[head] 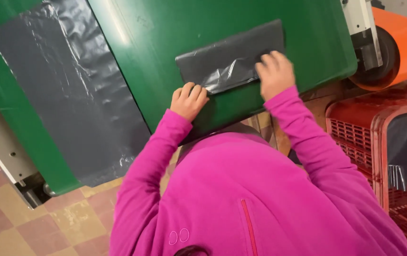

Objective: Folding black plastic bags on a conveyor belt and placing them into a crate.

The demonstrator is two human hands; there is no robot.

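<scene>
Pressing folded grey bag (pixel 229 59) (half hidden under right hand (pixel 275 73)).

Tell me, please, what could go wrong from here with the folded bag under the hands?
The folded bag lies near the edge of the sloping green surface; only the left hand and right hand pin it, so it might slip off or unfold. The flat grey sheet overhangs the lower edge and could slide to the floor. The orange roller sits close to the right sleeve.

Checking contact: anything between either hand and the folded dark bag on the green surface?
Nothing visible. The left hand and right hand both rest directly on the folded dark plastic bag on the green surface.
</scene>
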